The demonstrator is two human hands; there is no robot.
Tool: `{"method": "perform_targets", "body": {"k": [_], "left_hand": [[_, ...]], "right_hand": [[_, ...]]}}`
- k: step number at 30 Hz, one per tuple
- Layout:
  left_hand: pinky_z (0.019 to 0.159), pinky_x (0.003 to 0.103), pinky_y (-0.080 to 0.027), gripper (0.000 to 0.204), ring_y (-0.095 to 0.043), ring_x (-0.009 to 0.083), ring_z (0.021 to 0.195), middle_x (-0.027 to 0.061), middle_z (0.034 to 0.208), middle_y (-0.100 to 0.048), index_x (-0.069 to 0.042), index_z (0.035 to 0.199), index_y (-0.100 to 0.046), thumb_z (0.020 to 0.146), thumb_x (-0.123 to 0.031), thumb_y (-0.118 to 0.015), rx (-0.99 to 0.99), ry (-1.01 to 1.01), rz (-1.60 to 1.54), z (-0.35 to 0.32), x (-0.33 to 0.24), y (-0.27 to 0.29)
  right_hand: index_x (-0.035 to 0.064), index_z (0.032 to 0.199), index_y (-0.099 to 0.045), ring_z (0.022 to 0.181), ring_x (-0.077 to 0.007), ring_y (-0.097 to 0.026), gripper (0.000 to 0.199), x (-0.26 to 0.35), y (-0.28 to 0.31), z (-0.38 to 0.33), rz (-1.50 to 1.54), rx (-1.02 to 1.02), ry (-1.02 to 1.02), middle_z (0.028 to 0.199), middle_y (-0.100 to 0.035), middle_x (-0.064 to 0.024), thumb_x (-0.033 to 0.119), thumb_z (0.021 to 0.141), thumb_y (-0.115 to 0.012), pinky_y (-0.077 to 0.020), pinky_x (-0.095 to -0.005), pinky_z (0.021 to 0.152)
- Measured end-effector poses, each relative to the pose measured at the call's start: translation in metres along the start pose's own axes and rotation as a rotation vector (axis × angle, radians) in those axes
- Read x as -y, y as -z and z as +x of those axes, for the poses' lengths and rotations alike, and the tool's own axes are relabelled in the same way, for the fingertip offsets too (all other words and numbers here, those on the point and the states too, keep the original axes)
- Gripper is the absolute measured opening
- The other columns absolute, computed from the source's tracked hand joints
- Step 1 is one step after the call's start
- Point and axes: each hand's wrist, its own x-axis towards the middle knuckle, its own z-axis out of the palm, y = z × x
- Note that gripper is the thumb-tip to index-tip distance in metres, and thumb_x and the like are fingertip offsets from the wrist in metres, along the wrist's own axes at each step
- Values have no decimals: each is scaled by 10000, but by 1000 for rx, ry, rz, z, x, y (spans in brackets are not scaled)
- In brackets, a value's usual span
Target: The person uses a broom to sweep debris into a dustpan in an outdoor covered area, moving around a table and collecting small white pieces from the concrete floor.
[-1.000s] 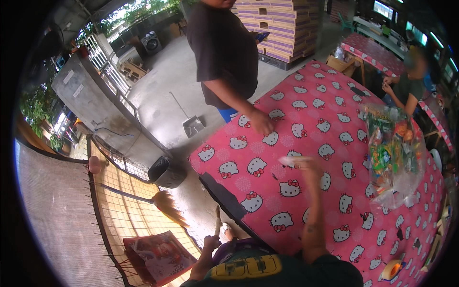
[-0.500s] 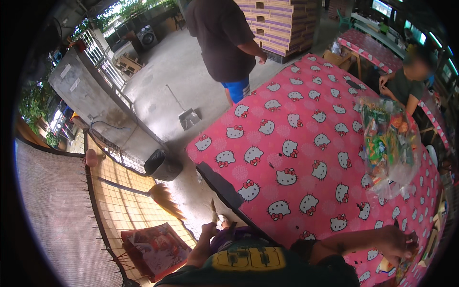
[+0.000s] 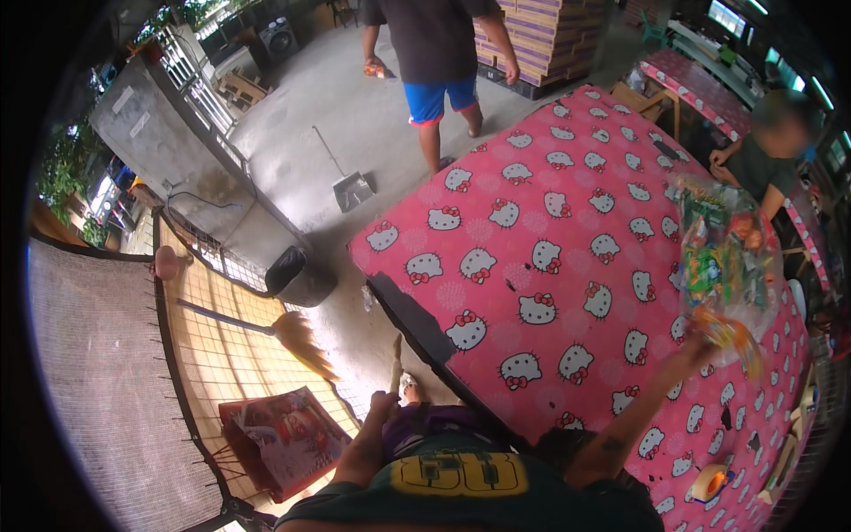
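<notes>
My right hand (image 3: 697, 344), smeared by motion, reaches over the pink cat-print table. It grips a shiny yellow-orange packet (image 3: 737, 340) beside a large clear plastic bag (image 3: 769, 282). Green, orange and red packets show through the bag. Low at my left side, my left hand (image 3: 383, 406) is closed round a thin, tan, pointed stick-like thing (image 3: 396, 362); its exact kind is unclear.
A roll of orange tape (image 3: 709, 483) lies at the near right of the table (image 3: 479, 381). At left are a broom (image 3: 301, 341), red bag (image 3: 284, 439), black bin (image 3: 301, 277) and dustpan (image 3: 353, 191). One person walks beyond; another sits at right.
My right hand has swung forward from the near right to the clear bag, carrying the packet. The tape roll is now uncovered. The walking person has moved farther off.
</notes>
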Motion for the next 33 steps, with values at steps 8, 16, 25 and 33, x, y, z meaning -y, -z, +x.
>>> {"method": "perform_targets", "body": {"k": [8, 16, 25, 33], "left_hand": [[585, 329, -516, 211, -649, 198, 676, 90, 753, -655, -56, 863, -642, 686, -141, -720, 224, -350, -65, -6, 1, 10], [473, 350, -508, 192, -622, 229, 575, 136, 694, -598, 43, 800, -580, 740, -120, -663, 306, 167, -446, -5, -7, 2], [621, 387, -557, 668, -645, 277, 741, 195, 927, -584, 94, 1217, -395, 676, -118, -724, 540, 271, -303, 39, 3, -11], [595, 356, -524, 272, -650, 206, 670, 104, 755, -691, -34, 814, -712, 641, -242, -744, 587, -623, 556, 231, 46, 52]], "right_hand": [[28, 1155, -518, 872, -199, -570, 349, -148, 49, -94, -402, 600, -547, 933, -574, -88, 265, 909, -591, -461, -342, 740], [58, 1276, -497, 1158, -403, -451, 456, -90, 5, -106, -1110, 285, -152, 1270, -433, -245, 270, 884, -594, -425, -501, 901], [83, 1237, -519, 1251, -372, -368, 398, -5, -205, -260, -605, 897, -39, 1340, -396, -218, 279, 902, -605, -321, -502, 1012], [136, 1258, -516, 1257, -319, -368, 437, 6, -315, -371, -785, 1134, 190, 1351, -405, -137, 391, 905, -558, -283, -491, 1032]]}}
